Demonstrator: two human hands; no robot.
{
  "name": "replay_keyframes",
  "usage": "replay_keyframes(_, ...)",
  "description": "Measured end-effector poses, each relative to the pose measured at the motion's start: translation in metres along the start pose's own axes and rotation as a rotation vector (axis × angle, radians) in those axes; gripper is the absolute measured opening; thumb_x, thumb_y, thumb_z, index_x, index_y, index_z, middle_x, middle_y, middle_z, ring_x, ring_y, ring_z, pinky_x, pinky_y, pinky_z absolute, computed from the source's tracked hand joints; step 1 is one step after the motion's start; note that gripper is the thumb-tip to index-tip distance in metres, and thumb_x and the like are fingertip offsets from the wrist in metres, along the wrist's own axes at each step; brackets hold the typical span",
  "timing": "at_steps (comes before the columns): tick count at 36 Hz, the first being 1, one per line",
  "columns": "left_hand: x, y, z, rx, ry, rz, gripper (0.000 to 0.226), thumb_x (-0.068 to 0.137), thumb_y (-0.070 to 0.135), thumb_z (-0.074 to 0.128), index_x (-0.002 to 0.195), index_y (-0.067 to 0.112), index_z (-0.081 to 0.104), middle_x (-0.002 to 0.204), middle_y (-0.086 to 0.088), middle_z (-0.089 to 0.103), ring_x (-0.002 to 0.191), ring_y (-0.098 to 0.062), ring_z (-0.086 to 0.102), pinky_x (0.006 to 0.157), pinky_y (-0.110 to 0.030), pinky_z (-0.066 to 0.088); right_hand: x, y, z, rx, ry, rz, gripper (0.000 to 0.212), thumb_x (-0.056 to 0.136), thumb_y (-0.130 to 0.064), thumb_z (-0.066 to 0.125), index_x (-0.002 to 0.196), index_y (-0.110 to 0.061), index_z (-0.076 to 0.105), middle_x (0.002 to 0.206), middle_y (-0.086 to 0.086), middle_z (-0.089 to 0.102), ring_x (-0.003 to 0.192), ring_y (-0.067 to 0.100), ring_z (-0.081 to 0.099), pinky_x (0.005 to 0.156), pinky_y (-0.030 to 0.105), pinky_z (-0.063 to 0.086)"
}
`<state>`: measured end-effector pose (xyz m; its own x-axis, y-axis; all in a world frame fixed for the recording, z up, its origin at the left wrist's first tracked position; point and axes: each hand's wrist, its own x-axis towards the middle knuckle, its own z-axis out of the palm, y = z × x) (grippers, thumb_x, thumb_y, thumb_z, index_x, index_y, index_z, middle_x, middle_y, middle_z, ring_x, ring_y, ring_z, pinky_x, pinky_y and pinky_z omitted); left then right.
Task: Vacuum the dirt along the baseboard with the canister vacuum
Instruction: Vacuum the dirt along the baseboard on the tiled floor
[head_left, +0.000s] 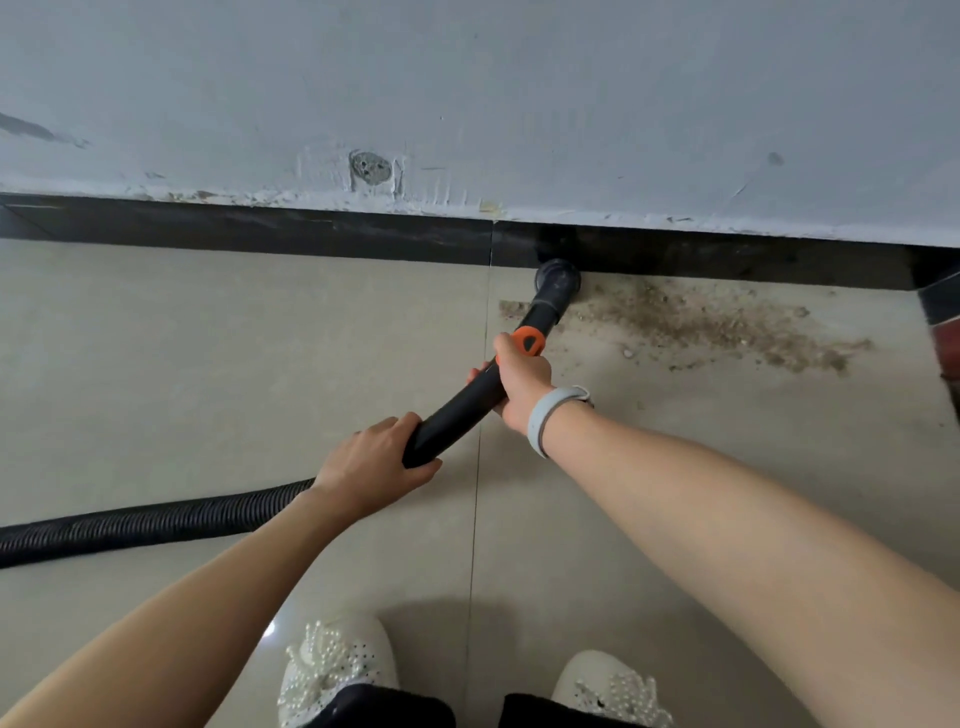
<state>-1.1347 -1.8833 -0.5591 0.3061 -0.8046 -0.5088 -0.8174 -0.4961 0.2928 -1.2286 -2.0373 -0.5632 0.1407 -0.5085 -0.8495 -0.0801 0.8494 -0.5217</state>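
A black vacuum wand (457, 410) with an orange collar (529, 340) slants up toward the dark baseboard (311, 228). Its round nozzle (557, 280) touches the floor right at the baseboard. My right hand (522, 379) grips the wand just below the orange collar. My left hand (376, 462) grips the wand's lower end, where the ribbed black hose (145, 525) joins and runs off to the left. A patch of brown dirt (717, 325) spreads along the baseboard to the right of the nozzle, with a thin strip (511, 307) left of it.
The floor is pale tile (208, 364) with a grout line running down the middle. A dark red-and-black object (943, 322) stands at the right edge against the baseboard. My two white beaded shoes (332, 665) are at the bottom. The wall above is scuffed light grey.
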Motion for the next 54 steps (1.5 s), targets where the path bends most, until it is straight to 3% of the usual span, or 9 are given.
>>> replay_keyframes(6, 0.01, 0.021, 0.004, 0.018, -0.004, 0.056, 0.037, 0.091, 0.053, 0.053, 0.107, 0.021, 0.046, 0.093, 0.006, 0.051, 0.087, -0.024, 0.057, 0.07, -0.032, 0.042, 0.006, -0.012, -0.022, 0.005, 0.029, -0.003, 0.026, 0.091, -0.019, 0.057, 0.113, -0.008, 0.048, 0.078, 0.006, 0.054, 0.061, 0.018, 0.06, 0.073, 0.033, 0.059)
replay_keyframes(9, 0.014, 0.025, 0.006, -0.011, 0.016, 0.059, 0.037, 0.09, 0.052, 0.054, 0.106, 0.02, 0.047, 0.097, 0.004, 0.056, 0.089, -0.025, 0.059, 0.072, -0.034, 0.044, 0.008, -0.016, -0.028, 0.026, 0.057, -0.013, 0.034, 0.091, -0.018, 0.057, 0.122, -0.008, 0.049, 0.081, 0.007, 0.053, 0.06, 0.018, 0.058, 0.06, 0.03, 0.056)
replay_keyframes(18, 0.007, 0.029, 0.01, -0.079, 0.131, 0.05, 0.042, 0.091, 0.046, 0.057, 0.121, 0.019, 0.05, 0.11, 0.0, 0.058, 0.097, -0.026, 0.06, 0.069, -0.031, 0.039, 0.006, -0.019, -0.024, 0.02, 0.087, -0.039, 0.046, 0.09, -0.019, 0.058, 0.132, -0.008, 0.045, 0.1, 0.011, 0.055, 0.065, 0.019, 0.06, 0.053, 0.027, 0.054)
replay_keyframes(31, -0.021, -0.009, -0.006, -0.053, 0.169, -0.133, 0.042, 0.092, 0.055, 0.05, 0.107, 0.016, 0.046, 0.092, 0.001, 0.06, 0.088, -0.027, 0.062, 0.063, -0.033, 0.038, -0.009, 0.011, 0.046, -0.102, -0.089, 0.027, 0.024, 0.089, -0.017, 0.057, 0.11, -0.01, 0.046, 0.084, 0.008, 0.054, 0.062, 0.019, 0.061, 0.084, 0.039, 0.058)
replay_keyframes(35, -0.023, -0.017, -0.011, -0.12, 0.183, -0.213, 0.041, 0.093, 0.055, 0.048, 0.109, 0.017, 0.043, 0.083, 0.002, 0.056, 0.081, -0.029, 0.062, 0.061, -0.034, 0.041, -0.017, 0.018, 0.072, -0.219, -0.128, 0.009, 0.044, 0.093, -0.029, 0.056, 0.129, -0.01, 0.039, 0.09, 0.007, 0.055, 0.071, 0.022, 0.065, 0.084, 0.039, 0.058)
replay_keyframes(39, -0.022, -0.033, -0.017, -0.219, 0.153, -0.25, 0.039, 0.092, 0.055, 0.048, 0.1, 0.016, 0.042, 0.073, 0.0, 0.056, 0.074, -0.03, 0.06, 0.06, -0.036, 0.041, -0.023, 0.016, 0.085, -0.099, -0.203, 0.067, 0.043, 0.095, -0.034, 0.055, 0.126, -0.009, 0.04, 0.092, 0.009, 0.052, 0.072, 0.023, 0.063, 0.086, 0.041, 0.057)
replay_keyframes(44, -0.023, -0.047, -0.025, -0.345, 0.09, -0.231, 0.037, 0.092, 0.053, 0.049, 0.1, 0.018, 0.047, 0.076, -0.005, 0.065, 0.071, -0.025, 0.065, 0.072, -0.044, 0.054, -0.031, 0.014, 0.086, 0.048, -0.271, 0.13, 0.024, 0.095, -0.03, 0.057, 0.095, -0.01, 0.044, 0.09, 0.01, 0.052, 0.073, 0.025, 0.064, 0.093, 0.044, 0.054)
replay_keyframes(50, -0.036, -0.052, -0.017, -0.322, -0.019, -0.169, 0.037, 0.092, 0.052, 0.05, 0.103, 0.017, 0.048, 0.077, -0.007, 0.066, 0.073, -0.026, 0.066, 0.074, -0.045, 0.053, -0.038, 0.04, 0.074, -0.073, -0.16, 0.064, 0.039, 0.098, -0.038, 0.05, 0.121, -0.007, 0.044, 0.083, 0.007, 0.056, 0.073, 0.023, 0.066, 0.089, 0.042, 0.056)
replay_keyframes(54, -0.045, -0.049, -0.012, -0.267, -0.073, -0.105, 0.037, 0.092, 0.053, 0.048, 0.105, 0.019, 0.046, 0.077, -0.006, 0.067, 0.075, -0.026, 0.065, 0.076, -0.042, 0.052, -0.047, 0.048, 0.058, -0.063, -0.123, 0.076, 0.037, 0.098, -0.037, 0.049, 0.118, -0.006, 0.045, 0.087, 0.006, 0.056, 0.07, 0.021, 0.067, 0.089, 0.04, 0.056)
